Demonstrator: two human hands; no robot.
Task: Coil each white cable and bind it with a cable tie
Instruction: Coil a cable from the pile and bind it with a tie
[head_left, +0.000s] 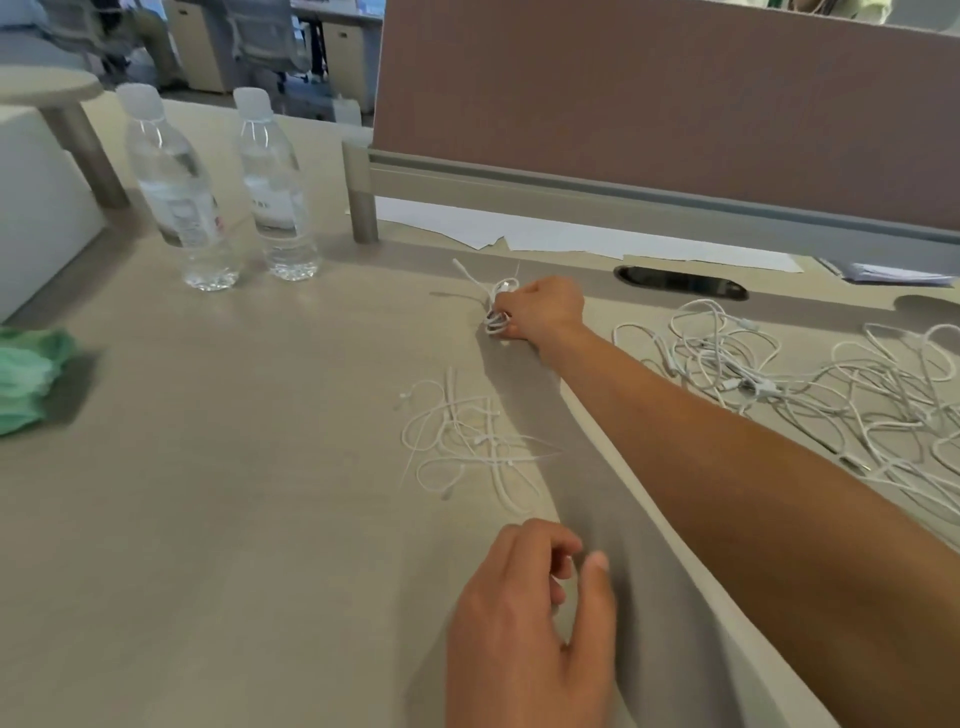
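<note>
Right fingers: curled round a small coil (497, 312) of white cable, holding it low on the desk (208, 493) far out from the body.
Right hand (545, 312): arm at full reach; loose ends and what look like thin tie tails stick up and left from the coil.
Left hand (524, 629): near the body just over the desk, fingers loosely bent, thumb out, holding nothing.
Step, as I judge it: setting a bound coil down at the far side, or snugging its tie; which one I cannot tell.
Doing it well: keep the loops pinched until the tie bites, then lay the coil flat, apart from the loose cables so it does not snag.
Cables left: a small tangle (467, 441) between the hands; a big pile (810, 384) right of the forearm, all uncoiled.
Nearby: two bottles (223, 187) far left; green cloth (26, 379) at the left edge; papers (545, 234) under the screen.
</note>
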